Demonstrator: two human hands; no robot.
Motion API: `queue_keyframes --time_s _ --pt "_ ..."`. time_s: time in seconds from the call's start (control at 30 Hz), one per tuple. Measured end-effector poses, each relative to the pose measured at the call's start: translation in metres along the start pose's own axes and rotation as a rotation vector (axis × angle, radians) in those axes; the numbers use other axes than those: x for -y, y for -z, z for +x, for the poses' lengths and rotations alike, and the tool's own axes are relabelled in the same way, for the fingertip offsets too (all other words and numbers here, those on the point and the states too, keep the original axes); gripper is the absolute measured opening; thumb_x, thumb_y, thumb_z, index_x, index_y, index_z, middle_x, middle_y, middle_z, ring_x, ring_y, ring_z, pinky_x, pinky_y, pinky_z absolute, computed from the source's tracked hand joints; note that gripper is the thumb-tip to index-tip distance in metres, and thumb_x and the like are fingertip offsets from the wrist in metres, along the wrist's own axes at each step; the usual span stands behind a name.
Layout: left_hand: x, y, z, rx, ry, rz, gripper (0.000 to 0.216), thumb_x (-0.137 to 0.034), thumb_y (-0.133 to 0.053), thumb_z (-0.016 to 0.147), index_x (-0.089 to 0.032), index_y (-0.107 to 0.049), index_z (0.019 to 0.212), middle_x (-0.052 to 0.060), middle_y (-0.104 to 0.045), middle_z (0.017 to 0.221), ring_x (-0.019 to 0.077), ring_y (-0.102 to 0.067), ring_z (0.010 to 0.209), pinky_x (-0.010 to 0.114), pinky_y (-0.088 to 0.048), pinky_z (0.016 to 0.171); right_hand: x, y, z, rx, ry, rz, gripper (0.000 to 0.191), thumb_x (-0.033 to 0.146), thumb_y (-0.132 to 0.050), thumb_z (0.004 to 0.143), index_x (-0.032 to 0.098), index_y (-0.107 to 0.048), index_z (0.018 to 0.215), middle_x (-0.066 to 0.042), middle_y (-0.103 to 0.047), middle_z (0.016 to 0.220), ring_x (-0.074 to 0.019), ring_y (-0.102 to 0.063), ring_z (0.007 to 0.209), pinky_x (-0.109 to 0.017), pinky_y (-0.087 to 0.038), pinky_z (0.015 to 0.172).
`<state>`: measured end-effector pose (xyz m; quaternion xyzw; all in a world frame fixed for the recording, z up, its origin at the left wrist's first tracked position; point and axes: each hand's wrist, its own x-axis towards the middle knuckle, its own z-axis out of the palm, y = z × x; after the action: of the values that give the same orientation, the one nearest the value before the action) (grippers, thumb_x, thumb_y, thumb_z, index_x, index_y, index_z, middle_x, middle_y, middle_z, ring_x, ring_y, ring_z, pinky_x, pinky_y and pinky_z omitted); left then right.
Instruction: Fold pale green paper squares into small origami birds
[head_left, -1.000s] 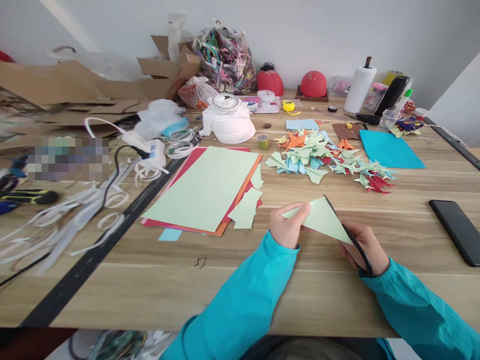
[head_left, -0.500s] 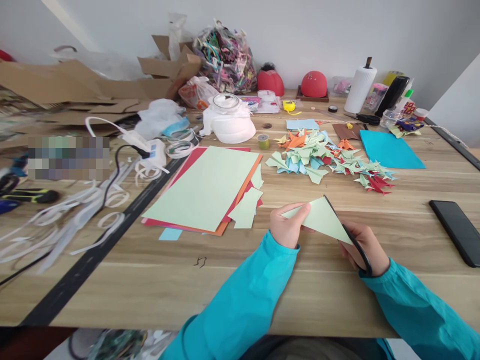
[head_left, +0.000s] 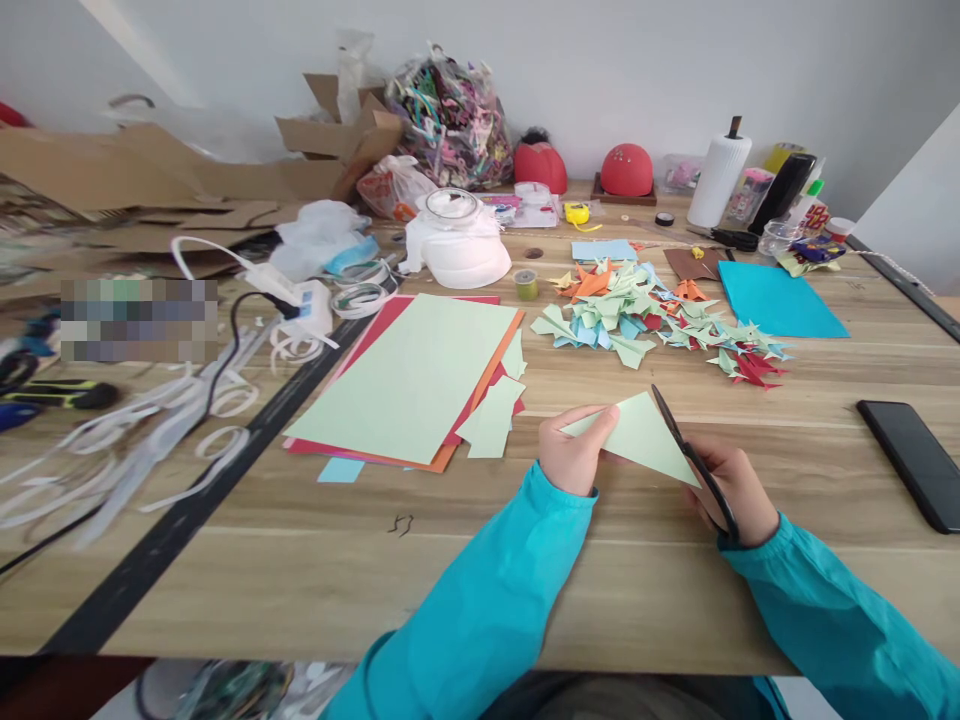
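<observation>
A triangular piece of pale green paper [head_left: 646, 436] is pinched in my left hand [head_left: 571, 450], thumb on top. My right hand [head_left: 739, 488] is closed round a pair of black scissors [head_left: 694, 462], whose blades lie along the paper's right edge. Whether the blades touch the paper I cannot tell. Left of my hands, a pale green sheet [head_left: 412, 380] tops a stack of coloured paper, with pale green offcuts [head_left: 491, 418] beside it. Beyond my hands lies a heap of small folded paper shapes [head_left: 611, 305] in green, orange, blue and red.
A black phone [head_left: 909, 465] lies at the right. A turquoise sheet [head_left: 784, 300] sits behind the folded shapes. White strips and cords [head_left: 187, 400] spread across the left, near a power strip [head_left: 307, 308]. A spool [head_left: 526, 285] stands beyond the paper stack.
The scissors and my right hand have shifted slightly right, so the blade tip now stands a little away from the paper's upper corner. My left hand has barely moved.
</observation>
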<state>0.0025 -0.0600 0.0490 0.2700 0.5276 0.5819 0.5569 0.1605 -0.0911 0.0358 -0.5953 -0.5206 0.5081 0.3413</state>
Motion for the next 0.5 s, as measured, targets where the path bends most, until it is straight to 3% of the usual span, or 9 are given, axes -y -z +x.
queue_keyframes --time_s 0.2,0.4,0.5 --pt "0.003 0.000 0.006 -0.027 -0.030 -0.048 0.026 -0.033 -0.076 0.050 -0.013 -0.070 0.064 0.003 -0.064 0.059 0.0155 -0.058 0.049 0.024 -0.048 0.034 -0.006 0.011 0.012 -0.198 0.116 -0.114 0.047 0.050 -0.059 0.070 0.013 -0.060 0.099 0.001 -0.054 0.050 -0.0113 -0.046 0.042 -0.022 -0.037 0.041" --pt "0.005 0.001 0.014 -0.023 -0.035 -0.096 0.035 -0.034 -0.078 0.048 -0.009 -0.070 0.071 0.006 -0.066 0.064 0.0170 -0.060 0.052 0.024 -0.049 0.035 -0.010 0.028 0.026 -0.427 0.106 -0.703 0.034 0.043 -0.056 0.074 0.021 -0.059 0.099 -0.003 -0.067 0.069 -0.0195 -0.061 0.062 -0.027 -0.040 0.056" --pt "0.008 0.004 0.021 -0.007 -0.025 -0.149 0.038 -0.032 -0.079 0.046 -0.009 -0.069 0.074 0.006 -0.066 0.063 0.0173 -0.061 0.051 0.025 -0.050 0.037 -0.015 0.034 0.028 -0.449 0.095 -1.034 0.032 0.034 -0.050 0.080 0.021 -0.055 0.109 -0.006 -0.068 0.081 -0.0223 -0.062 0.068 -0.027 -0.037 0.054"
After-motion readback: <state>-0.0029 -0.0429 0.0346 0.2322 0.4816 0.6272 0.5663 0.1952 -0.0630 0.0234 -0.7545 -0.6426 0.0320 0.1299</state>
